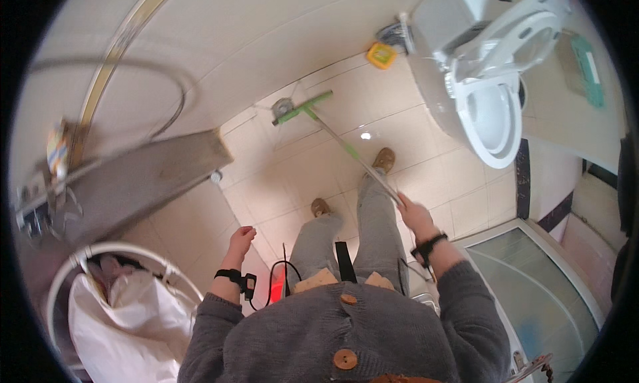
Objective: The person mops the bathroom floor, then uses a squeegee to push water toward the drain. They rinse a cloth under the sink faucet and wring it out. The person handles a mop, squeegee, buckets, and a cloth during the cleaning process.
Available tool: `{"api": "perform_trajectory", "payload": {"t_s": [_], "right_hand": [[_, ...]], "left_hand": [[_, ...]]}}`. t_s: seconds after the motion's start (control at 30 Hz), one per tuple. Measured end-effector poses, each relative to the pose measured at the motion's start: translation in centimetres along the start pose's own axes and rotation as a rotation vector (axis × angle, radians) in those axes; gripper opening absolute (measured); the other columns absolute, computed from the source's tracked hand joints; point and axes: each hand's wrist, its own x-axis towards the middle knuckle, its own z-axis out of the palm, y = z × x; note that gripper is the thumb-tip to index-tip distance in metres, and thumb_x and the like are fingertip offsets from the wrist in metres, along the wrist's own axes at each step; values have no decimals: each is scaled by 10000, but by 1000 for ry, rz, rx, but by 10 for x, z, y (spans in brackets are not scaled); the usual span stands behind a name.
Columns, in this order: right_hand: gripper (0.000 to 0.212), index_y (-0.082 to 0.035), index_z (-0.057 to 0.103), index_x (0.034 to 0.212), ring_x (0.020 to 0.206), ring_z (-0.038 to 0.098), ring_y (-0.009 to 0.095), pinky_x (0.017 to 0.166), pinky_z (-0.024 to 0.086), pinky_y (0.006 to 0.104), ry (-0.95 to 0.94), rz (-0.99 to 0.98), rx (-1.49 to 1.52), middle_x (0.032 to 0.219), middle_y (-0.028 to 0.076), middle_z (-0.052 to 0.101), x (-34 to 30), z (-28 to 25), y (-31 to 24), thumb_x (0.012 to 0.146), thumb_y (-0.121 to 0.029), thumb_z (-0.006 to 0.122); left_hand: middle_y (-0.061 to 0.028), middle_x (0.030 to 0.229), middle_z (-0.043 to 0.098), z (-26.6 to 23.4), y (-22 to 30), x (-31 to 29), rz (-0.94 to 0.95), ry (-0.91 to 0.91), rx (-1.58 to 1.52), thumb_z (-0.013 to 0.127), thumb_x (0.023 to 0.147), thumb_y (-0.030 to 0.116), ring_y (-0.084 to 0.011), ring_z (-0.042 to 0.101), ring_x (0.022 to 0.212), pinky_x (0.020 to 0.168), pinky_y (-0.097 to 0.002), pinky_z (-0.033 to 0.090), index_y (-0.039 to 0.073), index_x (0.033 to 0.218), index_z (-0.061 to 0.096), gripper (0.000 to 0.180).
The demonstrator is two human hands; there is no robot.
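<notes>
My right hand [416, 218] is wrapped round the end of a floor squeegee's pale metal pole. The green-headed floor squeegee [353, 152] slants forward and left across the tiles. Its head [304, 108] rests on the floor beside a round drain [283, 107], near the far wall. My left hand [243, 238] hangs in the air at my left side, fingers curled in, with nothing seen in it. Both wrists wear black straps.
At right stands a white toilet [492, 120] with its lid up. A yellow box [381, 55] lies by the wall. A white-framed laundry hamper [126, 310] is at lower left, below a grey ledge [153, 176]. A glass-panelled white frame [532, 270] stands at right.
</notes>
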Motion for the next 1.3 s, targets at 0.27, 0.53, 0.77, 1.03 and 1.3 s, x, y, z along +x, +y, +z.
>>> {"api": "perform_trajectory", "payload": {"t_s": [0.27, 0.53, 0.77, 1.03, 1.3], "right_hand": [[535, -280, 289, 1371, 783, 585, 439, 686, 463, 493, 11, 374, 233, 835, 265, 607, -110, -42, 157, 876, -367, 474], [580, -60, 345, 1333, 1018, 551, 355, 847, 445, 402, -18, 614, 471, 1178, 205, 538, -80, 40, 184, 818, -191, 578], [372, -108, 458, 1199, 494, 499, 156, 484, 446, 326, 157, 584, 572, 645, 103, 543, -78, 159, 173, 885, -297, 521], [508, -121, 395, 1339, 547, 503, 134, 483, 430, 304, -194, 1015, 1018, 681, 88, 546, -83, 75, 142, 878, -274, 544], [627, -139, 84, 1435, 508, 535, 199, 481, 452, 306, -164, 596, 1520, 775, 140, 583, -12, -52, 82, 907, -173, 419]], "left_hand": [[-179, 861, 643, 238, 290, 174, 524, -163, 530, 580, 754, 369, -315, 622, 838, 728, -396, 480, 14, 935, 626, 402], [-286, 1315, 336, 434, 508, 350, 737, 43, 523, 729, 618, 475, -381, 370, 1217, 984, -409, 361, -25, 1333, 268, 987], [-251, 1401, 159, 523, 574, 426, 754, 355, 792, 722, 567, 599, -384, 172, 1306, 1013, -451, 304, -3, 1380, 141, 1168], [-213, 1227, 295, 522, 553, 456, 698, 447, 683, 792, 520, 484, -386, 347, 1120, 886, -480, 400, 166, 1407, 136, 1149], [-264, 1209, 301, 277, 375, 355, 736, 256, 773, 825, 448, 428, -429, 338, 1128, 942, -490, 340, 167, 1417, 94, 1241]]}}
